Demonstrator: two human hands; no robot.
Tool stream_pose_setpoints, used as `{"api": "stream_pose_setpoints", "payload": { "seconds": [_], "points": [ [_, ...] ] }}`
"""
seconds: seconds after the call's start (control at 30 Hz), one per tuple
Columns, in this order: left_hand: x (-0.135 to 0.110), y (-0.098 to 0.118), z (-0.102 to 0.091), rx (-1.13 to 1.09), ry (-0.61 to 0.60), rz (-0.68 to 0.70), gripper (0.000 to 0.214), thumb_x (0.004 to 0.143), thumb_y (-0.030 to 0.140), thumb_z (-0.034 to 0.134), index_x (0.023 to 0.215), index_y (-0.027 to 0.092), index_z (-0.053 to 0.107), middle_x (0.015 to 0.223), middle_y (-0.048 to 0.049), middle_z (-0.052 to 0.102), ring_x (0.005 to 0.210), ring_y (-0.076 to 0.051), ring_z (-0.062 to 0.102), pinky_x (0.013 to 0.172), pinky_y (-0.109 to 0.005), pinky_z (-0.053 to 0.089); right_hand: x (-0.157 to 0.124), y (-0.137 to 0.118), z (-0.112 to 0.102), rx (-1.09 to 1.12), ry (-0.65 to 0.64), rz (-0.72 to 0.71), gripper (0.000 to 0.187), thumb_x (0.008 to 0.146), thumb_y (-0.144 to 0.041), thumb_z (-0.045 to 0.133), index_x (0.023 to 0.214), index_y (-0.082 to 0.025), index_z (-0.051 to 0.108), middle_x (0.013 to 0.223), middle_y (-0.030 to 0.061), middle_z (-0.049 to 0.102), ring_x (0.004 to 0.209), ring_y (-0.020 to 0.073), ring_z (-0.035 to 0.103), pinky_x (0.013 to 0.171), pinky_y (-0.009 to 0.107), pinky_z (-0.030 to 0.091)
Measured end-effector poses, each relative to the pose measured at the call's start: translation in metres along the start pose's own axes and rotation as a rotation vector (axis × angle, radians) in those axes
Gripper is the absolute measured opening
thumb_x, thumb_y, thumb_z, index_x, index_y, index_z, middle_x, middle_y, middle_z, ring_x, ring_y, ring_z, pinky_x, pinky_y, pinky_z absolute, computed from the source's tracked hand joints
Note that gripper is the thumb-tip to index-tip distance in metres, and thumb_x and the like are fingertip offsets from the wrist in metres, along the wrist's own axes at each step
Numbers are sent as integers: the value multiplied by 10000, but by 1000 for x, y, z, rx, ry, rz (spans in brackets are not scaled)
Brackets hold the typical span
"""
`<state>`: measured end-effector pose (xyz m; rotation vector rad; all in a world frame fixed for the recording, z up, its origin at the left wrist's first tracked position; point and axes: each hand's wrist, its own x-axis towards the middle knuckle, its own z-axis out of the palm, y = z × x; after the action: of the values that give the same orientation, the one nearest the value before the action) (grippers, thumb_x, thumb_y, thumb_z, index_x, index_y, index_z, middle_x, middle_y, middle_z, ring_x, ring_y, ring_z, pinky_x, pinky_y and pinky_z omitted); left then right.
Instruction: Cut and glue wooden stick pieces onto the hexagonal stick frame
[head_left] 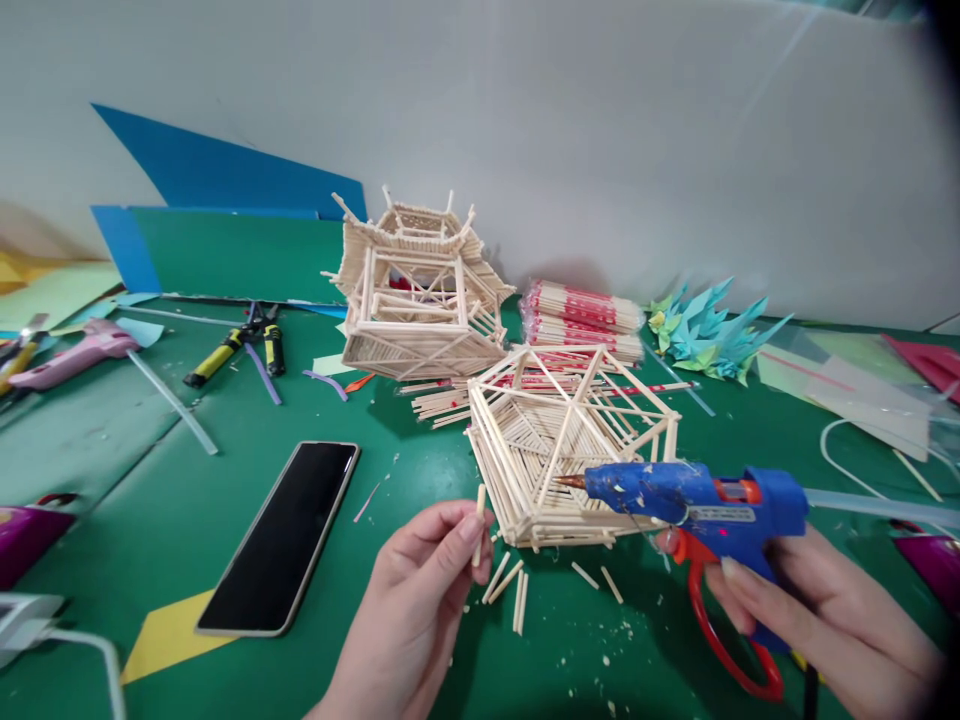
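Between thumb and fingers, my left hand (424, 585) pinches a short wooden stick (479, 520), held nearly upright. My right hand (817, 610) is wrapped round the handle of a blue hot glue gun (675, 495) with an orange-red trigger and a clear glue stick in its rear. Its copper nozzle points left, in front of a many-sided stick frame (499, 455) on the green table. I cannot tell whether the nozzle touches the frame. Several short cut sticks (519, 600) lie below it. Behind stands a pavilion-like stick model (420, 290) with tiered roofs.
A phone (281, 540) lies at left on yellow paper (169, 635). Behind it are yellow-black pliers (240, 345) and a pink glue gun (82, 355). Bundled sticks (581, 315) in red-white wrappers and a teal folded-paper piece (709, 330) sit near the wall. A white cable (832, 450) curls at right.
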<state>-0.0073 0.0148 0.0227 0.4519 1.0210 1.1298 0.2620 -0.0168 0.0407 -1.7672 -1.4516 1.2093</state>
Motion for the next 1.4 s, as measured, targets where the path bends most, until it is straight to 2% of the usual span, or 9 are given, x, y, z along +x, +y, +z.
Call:
{"api": "stream_pose_setpoints", "payload": {
  "seconds": [0.1,0.2,0.4,0.57,0.7,0.93,1.1,1.2,1.4],
  "points": [
    [1,2,1,31,-29,30,155,708,293,709,730,142,683,609,16,576,543,-57,464,560,-158,404,-1,-1,-2,-37,15,15,245,821,-423,545,1039,-314,553,773,-15,602,674,166,576,611,230,508],
    [5,2,1,98,-35,80,135,709,276,708,744,147,683,630,11,609,551,-63,495,558,-160,401,0,-1,-5,-148,10,-13,377,823,-439,530,1183,-331,507,1006,12,632,860,205,595,735,256,517],
    [14,0,-4,225,-38,114,119,740,270,674,718,153,679,608,11,623,596,-78,529,625,-173,405,1,-10,-7,-376,-36,-6,441,834,-522,448,1193,-276,524,978,38,635,730,200,613,706,267,535],
    [19,1,-1,235,-25,178,99,733,270,683,703,175,681,675,21,630,684,-85,539,661,-155,410,2,-16,-5,-400,-101,21,422,852,-533,405,1191,-301,500,1205,30,565,1029,244,560,818,273,502],
    [21,0,-2,278,-81,282,91,772,245,647,700,192,666,754,29,608,761,-91,531,705,-154,412,2,-17,-4,-382,-130,37,410,866,-531,375,1200,-320,488,1178,26,585,1041,237,560,844,298,498],
    [23,-1,-3,337,-151,355,107,821,217,592,741,207,663,814,18,591,787,-89,535,714,-149,429,4,-18,-3,-402,-119,16,410,858,-538,384,1146,-285,529,1196,26,578,1120,243,518,937,291,436],
    [26,0,-2,439,-153,524,111,823,178,580,779,213,676,870,-5,621,842,-105,562,741,-166,438,5,-18,-3,-441,-119,19,444,864,-535,372,1228,-305,475,1160,30,588,1057,237,557,923,316,450],
    [28,0,-2,490,-163,591,115,816,155,577,787,208,676,893,-25,640,862,-126,583,744,-196,449,6,-20,-4,-463,-136,-26,447,865,-526,378,1238,-302,477,1192,36,579,1098,244,532,947,325,425],
    [29,0,-2,554,-201,633,131,812,130,562,804,206,669,915,-44,656,856,-147,603,717,-228,458,6,-23,-5,-473,-108,-46,382,849,-523,409,1097,-283,574,1092,32,632,1007,232,587,896,287,461]
  ]
}}
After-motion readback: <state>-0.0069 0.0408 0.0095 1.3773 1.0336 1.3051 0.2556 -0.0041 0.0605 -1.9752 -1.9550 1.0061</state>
